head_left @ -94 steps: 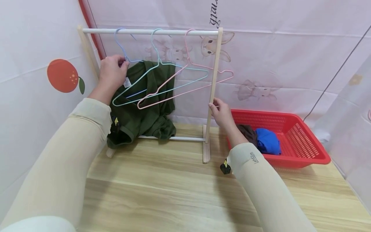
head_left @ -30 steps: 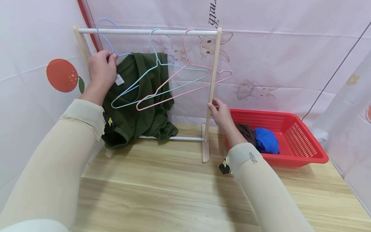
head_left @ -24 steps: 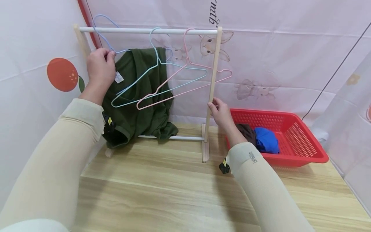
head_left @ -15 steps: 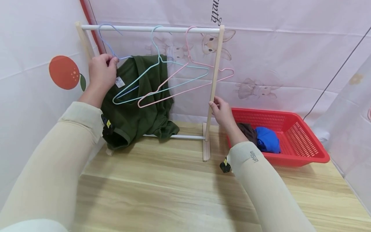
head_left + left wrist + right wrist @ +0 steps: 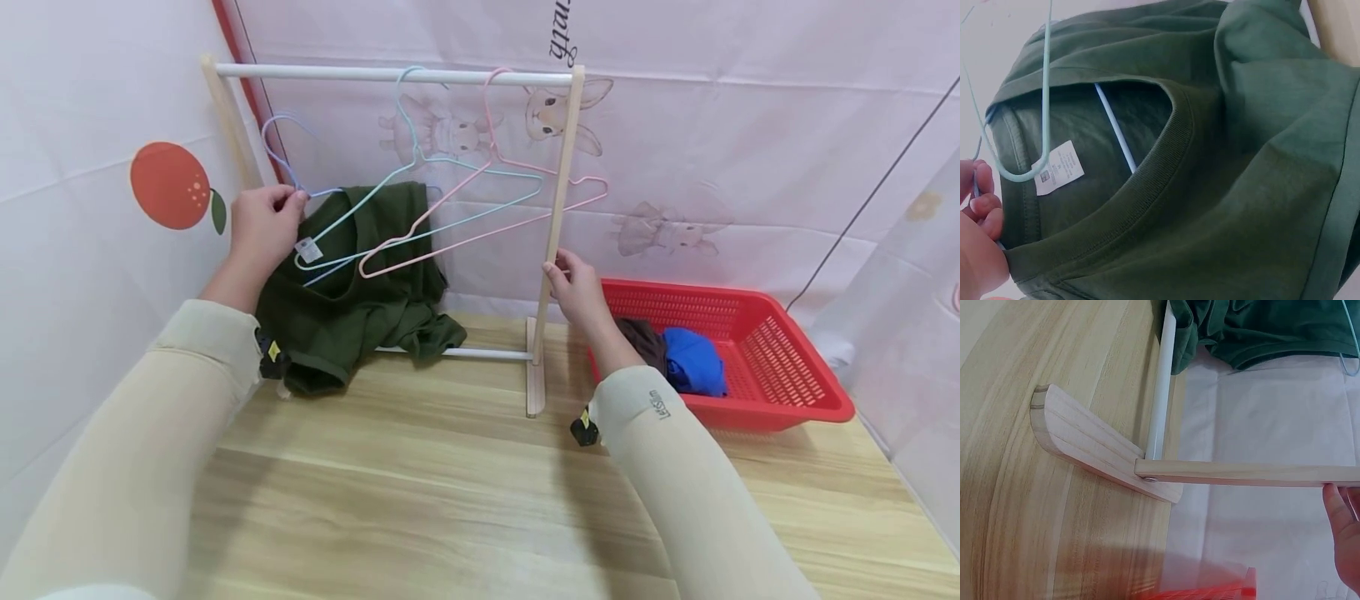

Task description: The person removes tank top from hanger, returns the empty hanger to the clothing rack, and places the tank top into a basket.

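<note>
While the right hand (image 5: 579, 290) grips the post (image 5: 564, 167), the left hand (image 5: 262, 232), pinching the blue hanger (image 5: 327, 192), should rise gently toward twelve o'clock.

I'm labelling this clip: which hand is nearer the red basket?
Right. The right hand pinches the wooden post beside the red basket; the left hand holds the blue hanger, farther away beyond that post.

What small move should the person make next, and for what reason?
Most likely, the left hand should raise the blue hanger until its hook clears the white top bar: the head view shows the hook below the bar, with the green shirt on the hanger and the right hand holding the wooden post.
</note>
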The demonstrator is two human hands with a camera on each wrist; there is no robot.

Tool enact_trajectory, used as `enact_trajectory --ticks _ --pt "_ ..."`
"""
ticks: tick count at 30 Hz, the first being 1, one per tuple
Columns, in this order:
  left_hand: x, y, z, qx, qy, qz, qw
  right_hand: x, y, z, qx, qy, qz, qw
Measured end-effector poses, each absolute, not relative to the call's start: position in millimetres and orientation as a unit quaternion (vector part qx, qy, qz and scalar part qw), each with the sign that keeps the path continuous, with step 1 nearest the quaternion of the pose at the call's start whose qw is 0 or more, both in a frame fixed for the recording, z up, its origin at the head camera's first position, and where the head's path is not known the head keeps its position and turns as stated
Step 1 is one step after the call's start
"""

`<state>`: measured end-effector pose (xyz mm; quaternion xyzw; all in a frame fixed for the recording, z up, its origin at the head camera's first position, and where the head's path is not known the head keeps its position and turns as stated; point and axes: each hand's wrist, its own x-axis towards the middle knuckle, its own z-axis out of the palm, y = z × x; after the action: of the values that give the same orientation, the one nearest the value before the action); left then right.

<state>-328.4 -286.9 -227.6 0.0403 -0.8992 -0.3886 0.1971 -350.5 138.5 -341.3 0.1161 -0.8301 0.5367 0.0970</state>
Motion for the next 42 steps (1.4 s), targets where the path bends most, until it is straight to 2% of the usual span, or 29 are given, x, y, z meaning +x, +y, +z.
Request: enact_trajectory --ticks 8,16,21,42 --pt "-316 -300 -252 0.046 -0.888 -0.414 0.196 -352 139 -342 0.124 -0.829 0.537 0.097" --pt "-304 -318 -277 0.033 -0.879 -0.422 0.219 -353 139 -341 0.127 -0.823 0.545 0.097" --pt "-296 -325 -292 0.02 -0.88 -0.426 0.21 -352 139 -342 0.124 -0.825 0.542 0.095" --pt "-270 -325 -332 -0.034 -0.877 -0.418 0.235 -353 140 -342 0.115 -0.827 0.545 0.083"
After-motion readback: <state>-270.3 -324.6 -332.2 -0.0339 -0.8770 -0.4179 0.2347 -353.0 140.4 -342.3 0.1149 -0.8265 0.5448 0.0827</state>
